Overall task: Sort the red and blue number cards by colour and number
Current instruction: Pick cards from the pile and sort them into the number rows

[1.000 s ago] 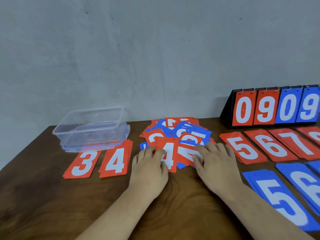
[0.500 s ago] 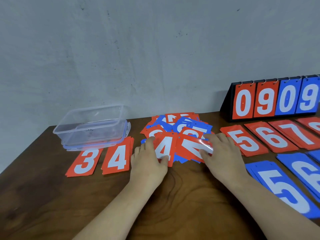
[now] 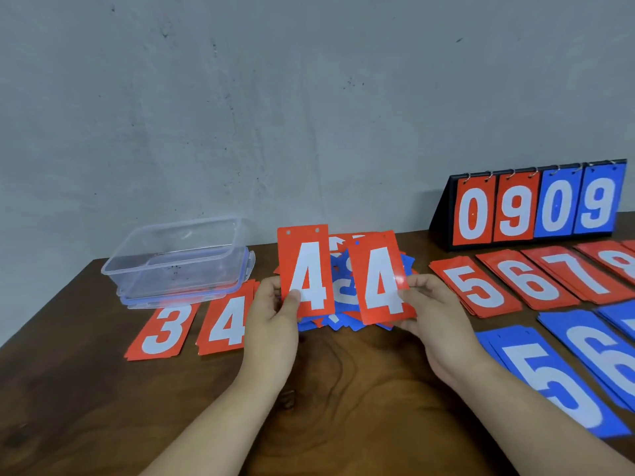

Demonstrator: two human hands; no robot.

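the left hand [image 3: 275, 317] and right hand [image 3: 434, 314] each have fingers [image 3: 417, 282] clamped on a raised red 4 card [image 3: 307, 269], the second red 4 [image 3: 379, 280] alongside, above the unsorted mixed pile [image 3: 343, 293] at 12 o'clock, with finished red stacks [image 3: 225, 324] at 9 o'clock and further stacks [image 3: 476, 286] at 3 o'clock.

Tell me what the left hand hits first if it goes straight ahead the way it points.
Probably the mixed card pile, lying just beyond the left hand and its red 4 card; depth is unclear.

Both hands have lifted off the mixed card pile [image 3: 340, 293], where they lay flat a second ago. The left hand [image 3: 271, 314] now pinches the left red 4 card [image 3: 305, 269] upright above its thumb. The right hand [image 3: 436, 317] holds the right red 4 card [image 3: 379, 276], slightly tilted, between thumb and fingers.
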